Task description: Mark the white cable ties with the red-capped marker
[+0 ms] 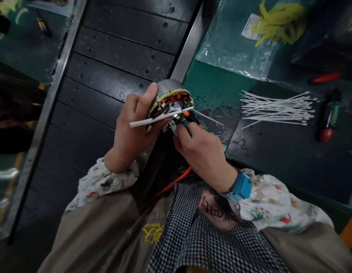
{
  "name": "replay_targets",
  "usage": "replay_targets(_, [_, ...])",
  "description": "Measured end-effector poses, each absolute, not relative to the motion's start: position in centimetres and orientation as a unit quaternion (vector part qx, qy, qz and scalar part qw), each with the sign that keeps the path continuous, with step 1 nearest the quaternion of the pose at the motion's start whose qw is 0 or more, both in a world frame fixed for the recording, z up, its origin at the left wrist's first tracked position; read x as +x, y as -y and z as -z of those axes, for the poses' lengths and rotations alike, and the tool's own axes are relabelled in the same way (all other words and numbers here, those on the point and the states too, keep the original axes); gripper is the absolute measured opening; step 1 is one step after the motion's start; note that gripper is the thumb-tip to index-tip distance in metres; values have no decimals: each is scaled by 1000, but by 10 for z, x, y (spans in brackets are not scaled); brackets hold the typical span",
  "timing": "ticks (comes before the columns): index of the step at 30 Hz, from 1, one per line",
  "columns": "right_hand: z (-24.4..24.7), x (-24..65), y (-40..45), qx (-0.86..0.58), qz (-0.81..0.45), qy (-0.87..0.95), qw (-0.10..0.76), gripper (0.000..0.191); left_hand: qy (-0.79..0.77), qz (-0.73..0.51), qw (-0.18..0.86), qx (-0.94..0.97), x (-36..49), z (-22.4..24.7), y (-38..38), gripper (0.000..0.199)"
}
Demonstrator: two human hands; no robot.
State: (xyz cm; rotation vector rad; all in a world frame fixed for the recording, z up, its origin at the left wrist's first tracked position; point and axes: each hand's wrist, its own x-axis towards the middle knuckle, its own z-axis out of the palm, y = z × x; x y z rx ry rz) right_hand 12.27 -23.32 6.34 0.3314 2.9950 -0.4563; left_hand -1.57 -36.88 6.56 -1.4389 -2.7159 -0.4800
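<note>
My left hand (133, 127) is wrapped round a motor stator (168, 88), a round grey metal shell with copper windings and a yellow-green rim, tilted to show its open end. Across that opening runs a white sleeve (141, 122). A thin white cable tie (208, 116) sticks out to the right of the windings. My right hand (200, 149) is closed at the lower edge of the stator, thumb and forefinger pinched together on something small and white that I cannot make out. Beside those fingers is a black and orange part (193, 118), partly hidden.
A pile of white cable ties (278, 108) lies on the green table at right, near a marker (330, 117) and a red-handled object (325, 78). Behind them is a plastic bag (235, 53) with yellow sleeving (280, 22). A dark slatted conveyor (107, 68) runs at left; an orange cord (172, 184) hangs below.
</note>
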Motion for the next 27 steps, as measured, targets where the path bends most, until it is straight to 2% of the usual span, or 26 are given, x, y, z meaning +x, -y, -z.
replay_targets(15, [-64, 122, 232, 107, 149, -982, 47, 21, 872, 149, 33, -466, -16, -63, 371, 73])
replay_targets(21, [-61, 134, 227, 116, 155, -981, 8, 20, 865, 161, 27, -474, -19, -62, 370, 73])
replay_targets(24, [-53, 155, 217, 117, 229, -963, -81, 25, 860, 163, 26, -484, -20, -64, 368, 72])
replay_targets(27, [-45, 179, 204, 136, 397, -897, -142, 22, 861, 145, 21, -487, -20, -68, 361, 71])
